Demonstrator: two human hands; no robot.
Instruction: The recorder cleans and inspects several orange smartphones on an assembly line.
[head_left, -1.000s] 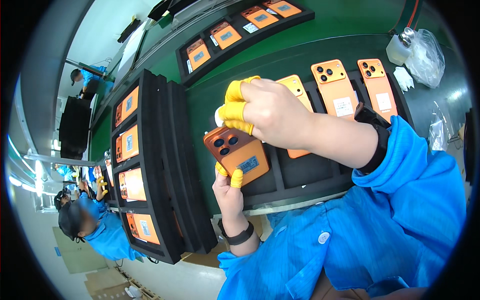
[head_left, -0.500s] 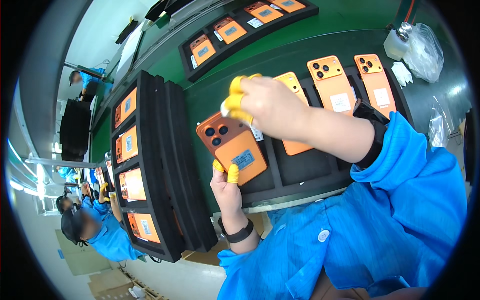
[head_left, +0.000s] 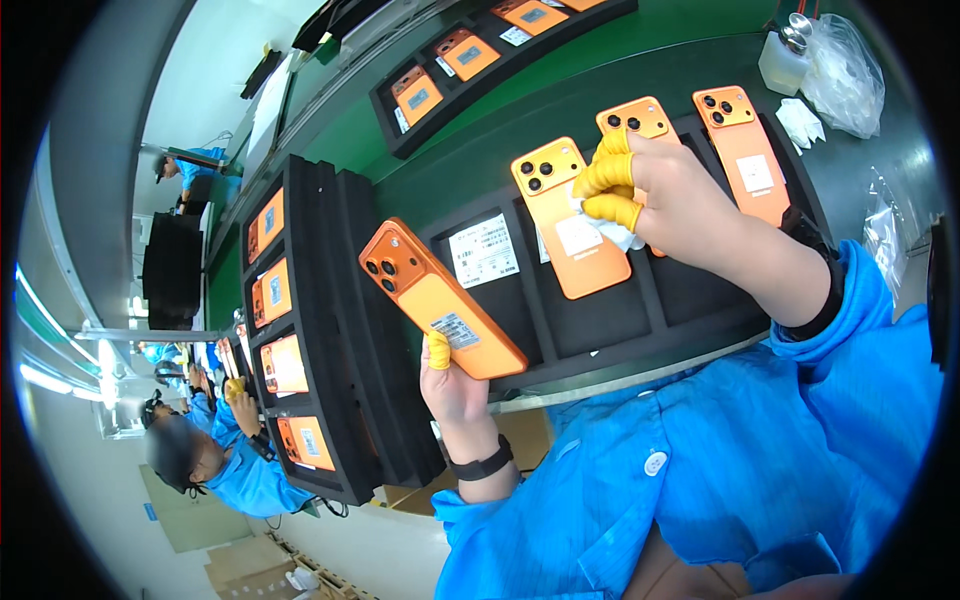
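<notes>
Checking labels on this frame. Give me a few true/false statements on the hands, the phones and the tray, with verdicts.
1. The left hand holds an orange phone by its lower end. True.
2. The held phone shows its screen. False: its back, with camera lenses and a sticker, faces up.
3. The right hand wears yellow finger cots. True.
4. The right hand is bare of anything. False: it holds a white wipe over a phone in the black foam tray.
5. The belt is green. True.
</notes>
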